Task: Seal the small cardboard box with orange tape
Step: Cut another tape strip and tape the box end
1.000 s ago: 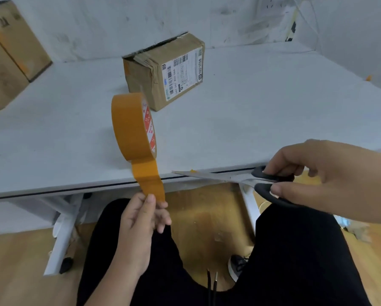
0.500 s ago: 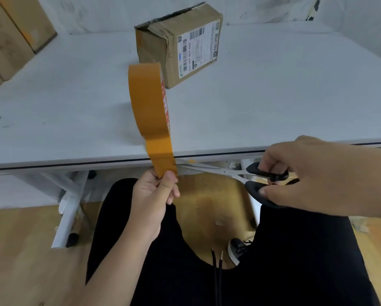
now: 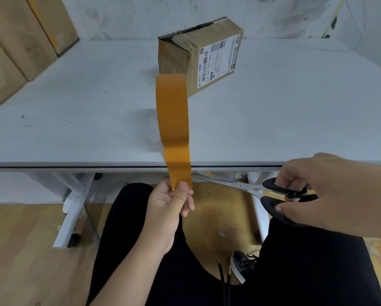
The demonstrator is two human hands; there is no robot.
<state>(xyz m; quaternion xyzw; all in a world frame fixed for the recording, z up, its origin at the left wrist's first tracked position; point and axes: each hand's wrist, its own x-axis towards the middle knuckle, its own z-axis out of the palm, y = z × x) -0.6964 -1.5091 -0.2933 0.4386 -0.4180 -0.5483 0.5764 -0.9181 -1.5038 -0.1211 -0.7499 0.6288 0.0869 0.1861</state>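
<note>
The small cardboard box with a white shipping label stands on the white table, far middle, its top flap seam slightly agape. My left hand pinches the lower end of the orange tape, which rises edge-on in front of the box with the roll hanging above. My right hand grips black-handled scissors. Their blades point left and meet the tape's right edge just above my left fingers.
Larger cardboard boxes are stacked at the far left against the wall. The table's front edge runs across the middle, with white table legs below. My black-trousered legs and a shoe are over a wooden floor.
The scissors have moved left until the blades reach the tape strip. The roll has turned edge-on, and my left hand has risen a little with the strip.
</note>
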